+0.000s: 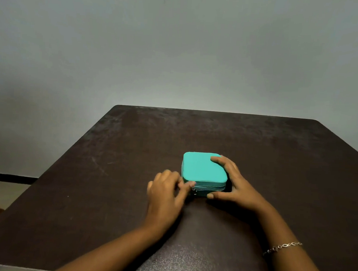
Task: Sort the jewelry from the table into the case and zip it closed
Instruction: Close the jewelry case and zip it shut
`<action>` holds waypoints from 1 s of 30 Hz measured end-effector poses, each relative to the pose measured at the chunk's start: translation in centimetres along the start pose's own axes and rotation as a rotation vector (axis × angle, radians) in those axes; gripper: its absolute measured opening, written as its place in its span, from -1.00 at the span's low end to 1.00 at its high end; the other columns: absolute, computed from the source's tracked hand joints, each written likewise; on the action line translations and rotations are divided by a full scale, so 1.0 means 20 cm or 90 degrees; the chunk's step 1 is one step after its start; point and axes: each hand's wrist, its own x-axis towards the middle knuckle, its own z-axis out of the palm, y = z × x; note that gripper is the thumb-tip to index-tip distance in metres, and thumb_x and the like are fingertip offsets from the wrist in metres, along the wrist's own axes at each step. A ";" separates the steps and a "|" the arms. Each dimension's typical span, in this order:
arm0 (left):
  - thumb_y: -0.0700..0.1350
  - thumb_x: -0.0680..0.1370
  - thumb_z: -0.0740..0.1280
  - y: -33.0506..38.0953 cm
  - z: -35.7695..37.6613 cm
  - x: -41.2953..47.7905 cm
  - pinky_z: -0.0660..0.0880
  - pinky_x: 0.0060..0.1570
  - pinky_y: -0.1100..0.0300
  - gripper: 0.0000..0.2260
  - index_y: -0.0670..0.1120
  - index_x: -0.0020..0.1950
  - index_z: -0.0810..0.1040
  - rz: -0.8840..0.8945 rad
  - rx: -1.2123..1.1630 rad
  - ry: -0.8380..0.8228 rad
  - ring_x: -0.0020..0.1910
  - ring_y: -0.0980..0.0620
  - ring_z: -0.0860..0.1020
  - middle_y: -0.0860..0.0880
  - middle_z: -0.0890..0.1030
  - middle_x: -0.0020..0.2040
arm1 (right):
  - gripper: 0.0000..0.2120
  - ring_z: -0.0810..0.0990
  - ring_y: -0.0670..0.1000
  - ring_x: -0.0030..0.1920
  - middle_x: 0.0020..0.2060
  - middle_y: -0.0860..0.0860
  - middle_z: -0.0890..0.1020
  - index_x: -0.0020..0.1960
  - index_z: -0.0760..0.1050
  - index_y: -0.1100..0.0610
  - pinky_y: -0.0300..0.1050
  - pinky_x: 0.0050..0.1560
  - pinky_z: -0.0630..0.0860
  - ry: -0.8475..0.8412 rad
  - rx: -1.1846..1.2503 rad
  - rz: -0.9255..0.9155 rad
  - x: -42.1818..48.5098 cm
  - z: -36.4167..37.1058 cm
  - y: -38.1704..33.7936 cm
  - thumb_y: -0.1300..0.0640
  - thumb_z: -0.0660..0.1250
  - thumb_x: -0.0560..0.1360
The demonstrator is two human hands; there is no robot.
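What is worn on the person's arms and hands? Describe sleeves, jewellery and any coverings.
Both forearms are bare, with no sleeves in view. A thin silver-coloured chain bracelet of small oval links circles the right wrist. The left hand and right hand are ungloved; no rings or watch show.

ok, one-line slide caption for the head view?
Right hand grips the closed teal case on the dark table; left hand at its zipper pull.
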 end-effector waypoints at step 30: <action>0.37 0.20 0.34 -0.16 0.02 0.21 0.26 0.38 -0.07 -0.09 0.23 0.45 0.01 -0.076 -0.198 -0.336 0.41 0.05 0.25 0.15 0.25 0.45 | -0.73 0.58 0.10 -0.02 -0.11 0.03 0.64 -0.14 0.52 0.07 -0.16 -0.22 0.30 0.370 -0.280 0.313 -0.08 0.45 -0.31 -0.10 0.18 0.51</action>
